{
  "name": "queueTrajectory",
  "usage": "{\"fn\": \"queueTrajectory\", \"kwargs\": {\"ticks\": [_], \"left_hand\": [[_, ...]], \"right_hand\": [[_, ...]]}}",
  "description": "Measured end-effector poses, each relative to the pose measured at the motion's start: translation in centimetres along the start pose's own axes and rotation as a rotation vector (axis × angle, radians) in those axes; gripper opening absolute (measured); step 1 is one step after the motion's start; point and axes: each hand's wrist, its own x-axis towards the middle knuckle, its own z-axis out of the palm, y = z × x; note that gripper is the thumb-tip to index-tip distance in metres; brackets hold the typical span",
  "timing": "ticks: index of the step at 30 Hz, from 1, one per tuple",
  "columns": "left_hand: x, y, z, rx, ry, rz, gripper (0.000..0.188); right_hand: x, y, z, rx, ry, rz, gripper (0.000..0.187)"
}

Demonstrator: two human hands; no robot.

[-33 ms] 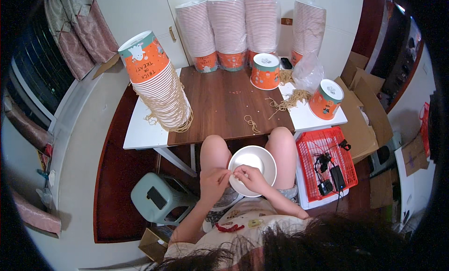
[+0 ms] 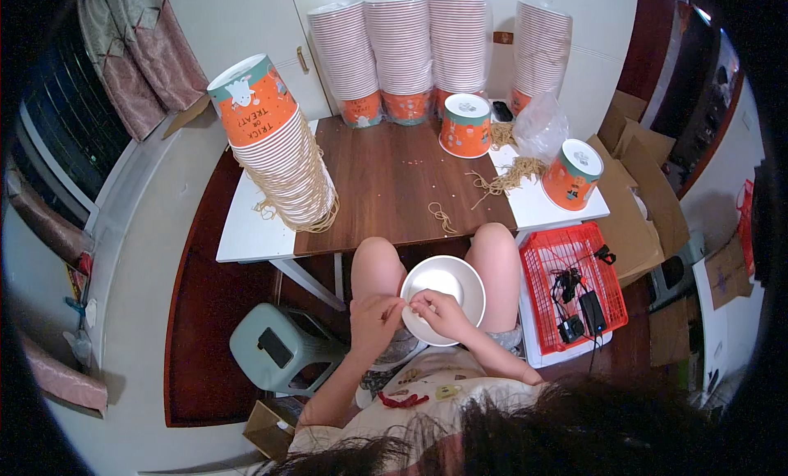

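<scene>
A paper bucket (image 2: 460,283) with a white inside rests between my thighs, its open mouth facing up. At the left side of its rim my left hand (image 2: 377,318) is closed, thumb and fingertips pinched together. My right hand (image 2: 441,313) reaches over the bucket from the right, its fingers bent and closed near the left fingertips, at the inside of the wall. Whatever lies between the fingertips of either hand is too small to make out.
A leaning stack of orange buckets (image 2: 263,123) with tan cords hanging down stands on the table (image 2: 369,176) at left. Bagged bucket stacks (image 2: 400,53) line the back. Two upturned buckets (image 2: 466,127), loose cords (image 2: 517,174), a red basket (image 2: 538,267) and a stool (image 2: 258,332) surround me.
</scene>
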Motion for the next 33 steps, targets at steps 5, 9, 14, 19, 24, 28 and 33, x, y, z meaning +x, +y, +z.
{"fn": "queueTrajectory", "kwargs": {"ticks": [5, 9, 14, 19, 24, 28, 33], "left_hand": [[0.2, -0.1, -0.1, -0.067, 0.000, -0.073, 0.004], [0.3, -0.3, -0.1, -0.160, 0.022, -0.110, 0.006], [0.1, 0.2, 0.1, -0.206, 0.063, -0.141, 0.006], [-0.6, -0.1, -0.3, -0.173, 0.039, -0.002, 0.004], [-3.7, -1.8, -0.5, -0.310, -0.211, -0.094, 0.010], [-6.7, -3.1, 0.0, -0.414, -0.230, -0.249, 0.013], [-9.1, -2.8, -0.2, -1.004, -0.458, -1.237, 0.016]], "right_hand": [[0.0, -0.6, -0.2, -0.011, 0.001, -0.008, 0.011], [-0.3, -1.1, -0.6, -0.098, 0.075, -0.054, 0.008], [-0.6, -1.2, -0.8, -0.102, 0.136, -0.065, 0.007], [-2.2, -2.7, -2.1, -0.075, 0.002, 0.058, 0.011], [-5.3, -3.3, -2.5, -0.258, -0.228, 0.057, 0.015], [-6.2, -4.4, -2.1, -0.168, -0.358, -0.087, 0.016], [-5.4, -4.5, -1.4, -0.313, -0.617, -0.226, 0.017]]}}
